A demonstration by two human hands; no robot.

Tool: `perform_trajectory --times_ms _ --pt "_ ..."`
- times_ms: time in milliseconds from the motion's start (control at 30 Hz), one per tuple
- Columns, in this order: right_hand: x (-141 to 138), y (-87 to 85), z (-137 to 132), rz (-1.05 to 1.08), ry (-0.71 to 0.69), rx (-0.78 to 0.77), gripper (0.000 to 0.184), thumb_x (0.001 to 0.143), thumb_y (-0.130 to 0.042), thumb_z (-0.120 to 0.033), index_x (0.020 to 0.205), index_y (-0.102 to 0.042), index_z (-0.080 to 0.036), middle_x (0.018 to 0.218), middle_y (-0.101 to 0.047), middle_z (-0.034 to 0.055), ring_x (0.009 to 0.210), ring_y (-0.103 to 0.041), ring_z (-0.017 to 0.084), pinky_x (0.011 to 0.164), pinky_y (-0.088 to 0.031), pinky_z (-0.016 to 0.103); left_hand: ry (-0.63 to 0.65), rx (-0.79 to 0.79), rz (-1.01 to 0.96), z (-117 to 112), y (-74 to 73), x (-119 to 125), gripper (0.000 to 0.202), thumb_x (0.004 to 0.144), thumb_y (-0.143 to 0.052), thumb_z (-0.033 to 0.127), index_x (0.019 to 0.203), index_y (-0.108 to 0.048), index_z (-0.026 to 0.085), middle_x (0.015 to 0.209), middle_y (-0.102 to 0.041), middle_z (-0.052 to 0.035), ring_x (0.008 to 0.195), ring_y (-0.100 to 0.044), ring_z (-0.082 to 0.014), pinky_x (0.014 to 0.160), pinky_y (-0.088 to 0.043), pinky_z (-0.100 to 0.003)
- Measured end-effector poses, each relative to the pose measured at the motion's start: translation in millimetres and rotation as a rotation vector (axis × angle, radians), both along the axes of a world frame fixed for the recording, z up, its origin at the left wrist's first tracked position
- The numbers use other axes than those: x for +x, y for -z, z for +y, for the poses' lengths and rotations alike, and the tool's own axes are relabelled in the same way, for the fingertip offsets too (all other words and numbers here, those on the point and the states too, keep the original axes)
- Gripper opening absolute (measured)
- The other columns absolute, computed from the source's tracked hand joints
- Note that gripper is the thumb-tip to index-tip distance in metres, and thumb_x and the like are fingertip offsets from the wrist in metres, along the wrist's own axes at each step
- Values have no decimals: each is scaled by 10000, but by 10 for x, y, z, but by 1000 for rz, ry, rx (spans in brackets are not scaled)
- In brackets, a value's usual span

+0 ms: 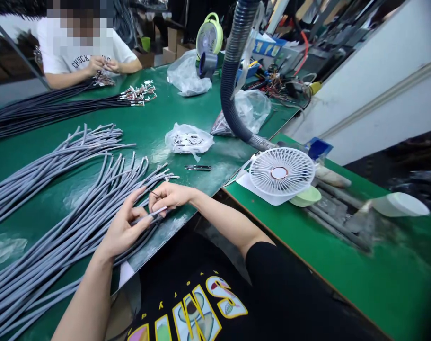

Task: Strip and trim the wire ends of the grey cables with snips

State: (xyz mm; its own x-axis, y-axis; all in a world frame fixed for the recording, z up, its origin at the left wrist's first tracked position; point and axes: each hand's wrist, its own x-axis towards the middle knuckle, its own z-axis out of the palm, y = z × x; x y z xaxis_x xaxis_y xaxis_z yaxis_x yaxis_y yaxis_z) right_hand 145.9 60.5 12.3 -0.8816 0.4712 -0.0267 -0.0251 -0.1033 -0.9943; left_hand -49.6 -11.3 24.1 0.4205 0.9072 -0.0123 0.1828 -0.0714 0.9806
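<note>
My left hand (pixel 125 227) pinches a grey cable (pixel 154 212) close to its end, thumb and forefinger pressed around it. At that same end, my right hand (pixel 171 195) has its fingers closed on the cable tip; whether it holds anything else there is hidden. Beneath and beside both hands lies a large bundle of grey cables (pixel 69 218), their cut ends pointing to the right. Some darker cable lengths run under my hands along the table edge. Thread snips (pixel 198 167) rest on the green table beyond my right hand.
A plastic bag of small parts (pixel 189 139) sits past the snips. A ribbed hose (pixel 231 90) arches down beside a white fan (pixel 282 171) on the right table. Another grey bundle (pixel 59 158) and black cables with connectors (pixel 137 94) lie leftward. A co-worker (pixel 83 52) sits opposite.
</note>
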Motion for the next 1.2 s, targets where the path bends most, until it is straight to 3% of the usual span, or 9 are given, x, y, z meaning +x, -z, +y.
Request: perform_trajectory --times_ms 100,200,300,400,567,800,967,1067,1200 --pt "-157 196 -89 145 183 -111 444 700 -716 -523 823 -573 -120 510 -578 -55 343 -340 23 344 -220 165 -106 -44 -161 37 8 -35 691 801 -685 294 1403 -372 163 569 -583 36 515 -529 -100 520 -400 -200" --pt "-239 313 -143 113 378 -78 348 702 -726 -438 744 -566 -132 490 -554 -58 369 -351 23 359 -228 159 -229 -27 -333 105 14 -95 632 782 -699 312 1340 -444 162 505 -559 45 400 -424 -66 406 -272 -164" --pt "-192 298 -127 96 625 -44 277 724 -702 -383 739 -594 -129 516 -557 -47 378 -332 23 366 -214 172 -327 10 -460 152 8 -143 668 776 -698 326 1361 -413 171 463 -525 72 361 -357 -53 381 -238 -157" --pt "-119 161 -85 221 793 17 275 743 -685 -363 889 -649 -133 635 -588 -33 411 -324 21 400 -249 187 -300 -54 -416 163 16 -141 734 771 -708 329 1399 -370 154 495 -574 52 358 -345 -47 370 -218 -158" --pt "-287 -37 -98 201 729 286 477 666 -761 -383 1071 -663 -152 1008 -641 54 538 -398 33 499 -355 206 -216 -124 -388 159 54 -110 799 802 -688 360 1461 -286 153 516 -594 47 344 -323 -35 373 -203 -166" --pt "-508 69 -174 170 567 254 321 824 -633 -436 862 -693 -123 655 -566 -6 484 -407 50 456 -330 199 -167 -188 -436 171 54 -143 840 812 -680 382 1486 -238 143 496 -575 52 328 -291 -28 360 -136 -172" --pt "-426 135 -126 187 451 303 310 886 -555 -413 902 -681 -130 687 -562 -12 421 -386 28 414 -308 192 -131 -250 -498 179 91 -173 777 809 -686 346 1456 -313 133 466 -512 72 335 -272 -25 374 -147 -170" --pt "-357 187 -34 136 475 463 264 896 -528 -336 907 -695 -132 697 -587 3 497 -464 59 497 -381 204 -134 -276 -540 187 106 -175 705 811 -683 323 1417 -374 138 433 -435 101 330 -231 -23 373 -148 -171" --pt "-249 188 56 66 647 607 227 873 -546 -292 938 -710 -150 831 -648 43 648 -523 100 618 -426 238 -161 -283 -584 186 84 -169 682 801 -689 321 1400 -401 165 419 -361 118 331 -225 -30 370 -160 -168"
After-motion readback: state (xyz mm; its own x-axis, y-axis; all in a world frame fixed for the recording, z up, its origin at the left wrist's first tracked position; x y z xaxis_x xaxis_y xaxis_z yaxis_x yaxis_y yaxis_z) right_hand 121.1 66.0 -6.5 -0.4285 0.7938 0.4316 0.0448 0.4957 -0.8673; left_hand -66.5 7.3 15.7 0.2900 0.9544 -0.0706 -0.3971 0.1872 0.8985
